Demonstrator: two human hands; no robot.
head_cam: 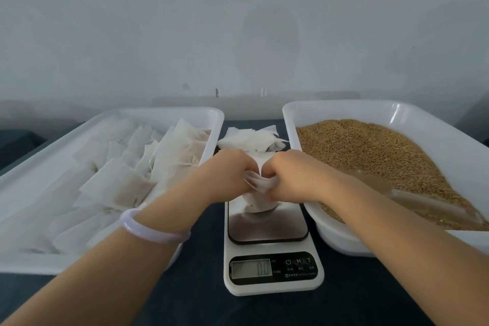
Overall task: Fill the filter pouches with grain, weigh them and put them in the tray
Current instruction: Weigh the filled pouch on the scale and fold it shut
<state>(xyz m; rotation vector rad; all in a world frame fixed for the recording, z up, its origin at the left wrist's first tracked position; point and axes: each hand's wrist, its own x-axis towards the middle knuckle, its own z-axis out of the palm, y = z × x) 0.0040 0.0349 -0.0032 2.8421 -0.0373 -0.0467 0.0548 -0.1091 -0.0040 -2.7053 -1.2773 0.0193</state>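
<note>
Both hands, left (227, 172) and right (288, 174), are pinching one pouch (260, 197) over the scale (267, 230). Filled ones are lying in the tray (169, 114) at 9 o'clock; empties (251, 137) at 12 and grain (370, 151) at 3 are waiting.

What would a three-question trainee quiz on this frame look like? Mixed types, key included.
1. True or false: the left hand and the right hand both grip one pouch over the scale.
2. What holds the loose grain? A) a bowl B) the right tray C) a sack.
3. Fill in: the bracelet sits on the ___ wrist.
Key: 1 true; 2 B; 3 left.
</note>
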